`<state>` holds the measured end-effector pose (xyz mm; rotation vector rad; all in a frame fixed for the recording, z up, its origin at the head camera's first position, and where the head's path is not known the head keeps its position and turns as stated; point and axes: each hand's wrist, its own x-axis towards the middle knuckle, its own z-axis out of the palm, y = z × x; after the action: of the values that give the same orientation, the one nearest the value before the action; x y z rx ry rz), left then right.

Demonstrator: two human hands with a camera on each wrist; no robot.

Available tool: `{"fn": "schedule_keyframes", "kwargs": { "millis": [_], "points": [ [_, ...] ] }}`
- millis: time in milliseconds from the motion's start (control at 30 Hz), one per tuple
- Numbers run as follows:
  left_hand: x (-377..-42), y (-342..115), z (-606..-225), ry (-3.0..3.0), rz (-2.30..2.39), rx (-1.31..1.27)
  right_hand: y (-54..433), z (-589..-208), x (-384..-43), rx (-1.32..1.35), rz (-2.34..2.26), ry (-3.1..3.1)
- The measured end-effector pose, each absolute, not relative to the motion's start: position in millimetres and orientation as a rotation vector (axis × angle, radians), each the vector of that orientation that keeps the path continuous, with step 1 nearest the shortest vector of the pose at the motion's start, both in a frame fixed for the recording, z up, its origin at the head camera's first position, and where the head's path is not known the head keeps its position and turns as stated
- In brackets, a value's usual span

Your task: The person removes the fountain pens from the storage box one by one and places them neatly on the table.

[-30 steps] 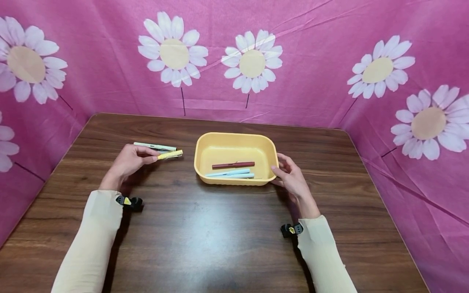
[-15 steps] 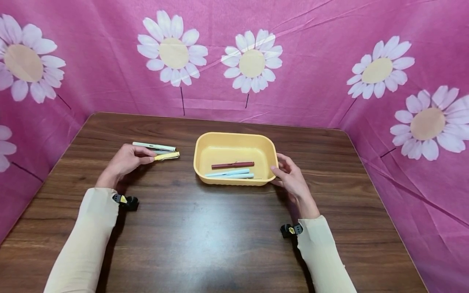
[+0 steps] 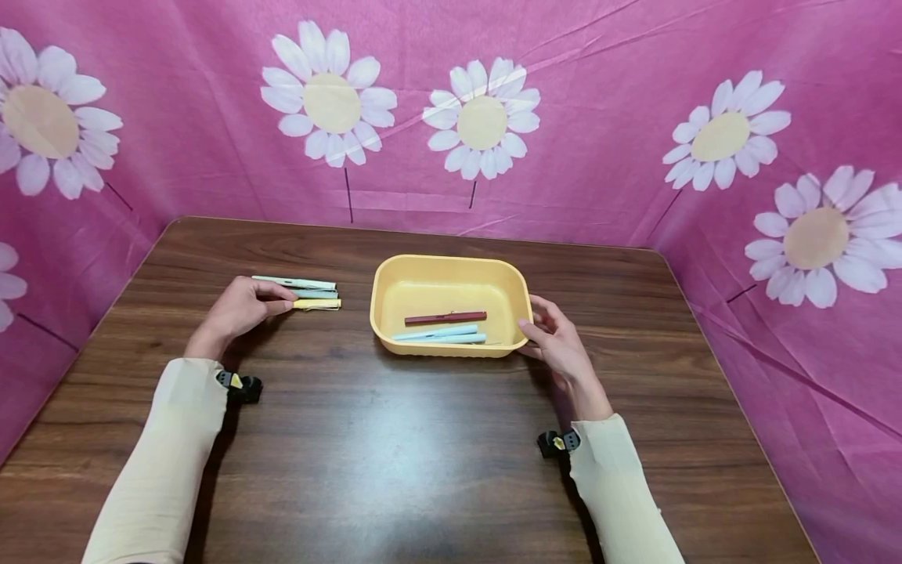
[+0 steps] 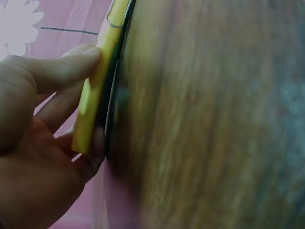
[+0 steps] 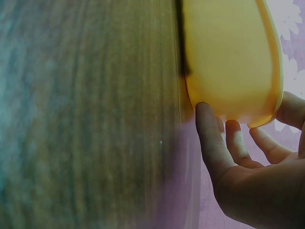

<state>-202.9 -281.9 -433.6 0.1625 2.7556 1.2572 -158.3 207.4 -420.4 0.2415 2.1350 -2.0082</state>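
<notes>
Left hand [image 3: 236,309], fingers pinching yellow pen [image 3: 319,304]; right hand [image 3: 564,350], fingers gripping tray [image 3: 451,350] at right.
Advised: pen level, parallel with two pens [image 3: 303,283] just beyond.

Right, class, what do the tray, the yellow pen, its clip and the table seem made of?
Tray: probably smooth plastic, satin-looking, with rounded moulded corners.
Yellow pen: likely plastic, smooth, evenly coloured.
Clip: apparently metal, finish unclear; a thin grey wire loop.
Table: wood or laminate, glossy; brown grain and bright glare.
</notes>
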Motion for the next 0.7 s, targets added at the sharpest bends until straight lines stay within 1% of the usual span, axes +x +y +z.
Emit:
{"fn": "schedule_keyframes", "kwargs": {
  "millis": [267, 700],
  "points": [
    [-203.4, -283.3, -434.0, 2.849, 1.185, 0.129, 206.9, -420.2, -158.5, 0.252, -2.006, 2.133],
    [-200.3, -282.7, -433.1, 2.911, 1.238, 0.073, 207.0, -421.2, -158.4, 0.261, -2.004, 2.136]
  ]
}}
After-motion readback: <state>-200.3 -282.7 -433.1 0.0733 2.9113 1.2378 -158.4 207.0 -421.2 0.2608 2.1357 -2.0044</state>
